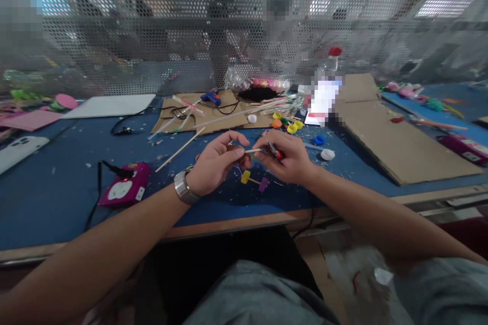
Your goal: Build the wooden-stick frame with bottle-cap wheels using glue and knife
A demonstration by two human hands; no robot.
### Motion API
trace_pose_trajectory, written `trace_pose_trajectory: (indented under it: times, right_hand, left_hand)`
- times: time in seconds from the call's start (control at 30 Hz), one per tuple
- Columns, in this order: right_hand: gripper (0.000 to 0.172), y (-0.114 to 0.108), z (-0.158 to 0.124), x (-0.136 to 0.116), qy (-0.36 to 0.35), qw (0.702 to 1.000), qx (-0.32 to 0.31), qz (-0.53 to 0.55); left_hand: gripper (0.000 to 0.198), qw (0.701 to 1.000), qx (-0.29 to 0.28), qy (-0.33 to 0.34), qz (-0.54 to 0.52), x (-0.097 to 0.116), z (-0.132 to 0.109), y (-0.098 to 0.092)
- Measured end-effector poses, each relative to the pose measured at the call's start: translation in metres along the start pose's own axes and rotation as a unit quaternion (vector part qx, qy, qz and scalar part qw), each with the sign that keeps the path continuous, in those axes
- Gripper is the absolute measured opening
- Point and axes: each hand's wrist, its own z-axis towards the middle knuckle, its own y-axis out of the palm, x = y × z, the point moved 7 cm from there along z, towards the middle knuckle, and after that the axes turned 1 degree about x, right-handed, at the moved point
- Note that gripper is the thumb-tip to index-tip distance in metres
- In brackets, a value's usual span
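Note:
My left hand (219, 162) pinches a short thin wooden stick (252, 151) between thumb and forefinger, just above the table. My right hand (285, 157) meets the stick's other end with its fingertips. Tucked in that same hand is a small red-and-dark tool (277, 152), mostly hidden by the fingers, so its kind is unclear. Below the hands on the blue table lies a small stick with a yellow piece (246, 177) at one end and a purple piece (263, 185) at the other. A longer wooden stick (180, 150) lies to the left of my left hand.
A magenta power socket box (127, 184) with a plugged-in cable stands left. Farther back are cardboard (224, 121), a blue glue gun (211, 97), several bottle caps (293, 127) and a lit phone screen (324, 100). Cardboard sheets (404, 142) lie right. A perforated metal screen (183, 40) rises behind.

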Motion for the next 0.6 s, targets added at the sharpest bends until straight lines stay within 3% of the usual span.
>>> trace_pose_trajectory:
  times: [0.4, 0.6]
  right_hand:
    - [0.007, 0.004, 0.0, 0.001, 0.024, 0.999, -0.009, 0.023]
    - [0.042, 0.0, -0.007, 0.013, 0.103, 0.99, -0.029, 0.094]
  left_hand:
    - [0.036, 0.995, -0.049, -0.013, 0.081, -0.006, -0.007, 0.006]
    - [0.04, 0.996, -0.058, -0.014, 0.074, -0.01, -0.003, 0.006]
